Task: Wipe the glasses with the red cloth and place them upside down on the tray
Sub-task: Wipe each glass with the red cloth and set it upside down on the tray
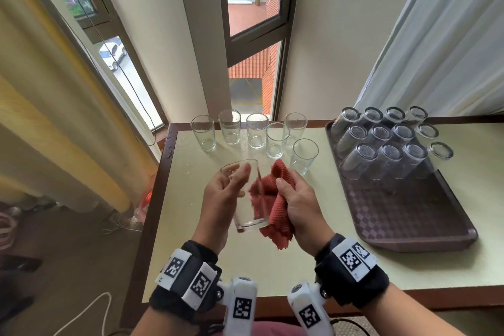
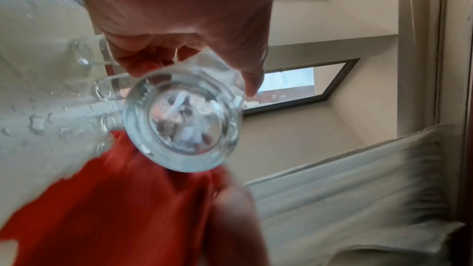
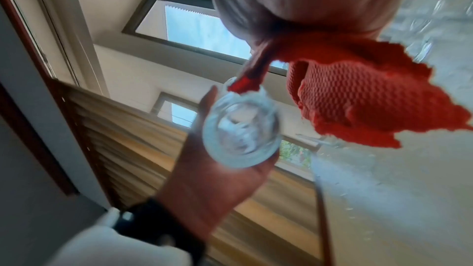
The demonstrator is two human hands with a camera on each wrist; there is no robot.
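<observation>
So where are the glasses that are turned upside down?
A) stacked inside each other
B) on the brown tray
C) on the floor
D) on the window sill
B: the upside-down glasses stand in rows at the far end of the brown tray, bottoms up, while the upright glasses wait on the table beside it.

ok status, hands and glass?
Left hand holds glass. Right hand grips cloth against it. Tray front bare; nothing in the way.
</observation>
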